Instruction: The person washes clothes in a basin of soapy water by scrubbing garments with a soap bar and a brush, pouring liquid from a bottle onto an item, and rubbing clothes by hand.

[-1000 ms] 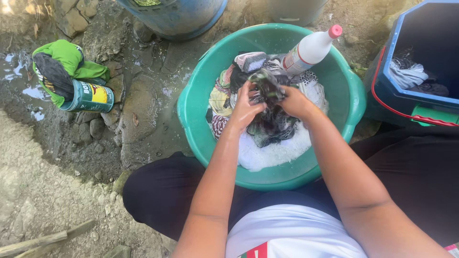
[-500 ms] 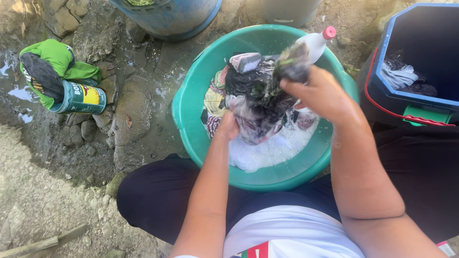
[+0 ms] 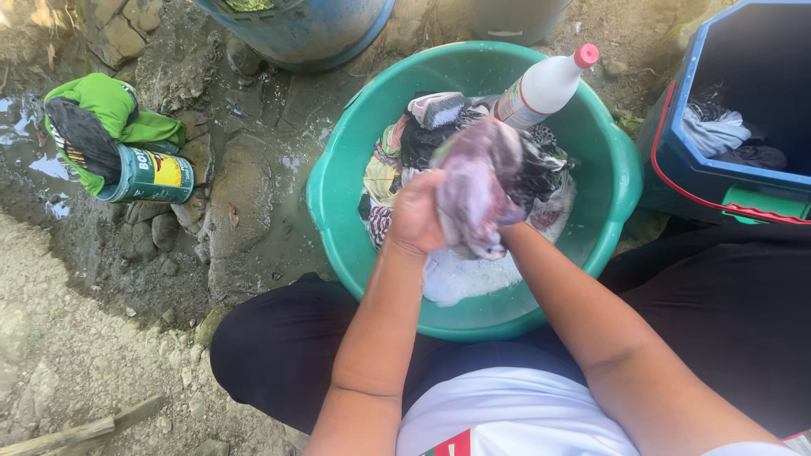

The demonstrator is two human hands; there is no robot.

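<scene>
My left hand (image 3: 416, 215) is closed around a wet cloth (image 3: 475, 186) of pale purple colour, and I hold it up over the green basin (image 3: 338, 181). The cloth hangs above the middle of the basin and covers my right hand almost completely, so I cannot tell how the fingers of the right hand stand; only the right forearm shows, going under the cloth from 5 o'clock.

Inside the basin there is a heap of mixed clothes (image 3: 397, 156) at 11 o'clock from the cloth, and white foam (image 3: 460, 274) lies at 6 o'clock, near my knees. A white bottle with a pink cap (image 3: 545, 84) leans on the basin rim at 1 o'clock, its cap pointing outward.

Outside the basin, at 9 o'clock and well apart, a tin can (image 3: 152, 175) lies on its side on the wet stony ground, touching a green cloth (image 3: 110, 105). At 3 o'clock stands a blue bin (image 3: 701, 160) with some clothes in it. A blue barrel (image 3: 296, 25) stands at 12 o'clock, just beside the basin.
</scene>
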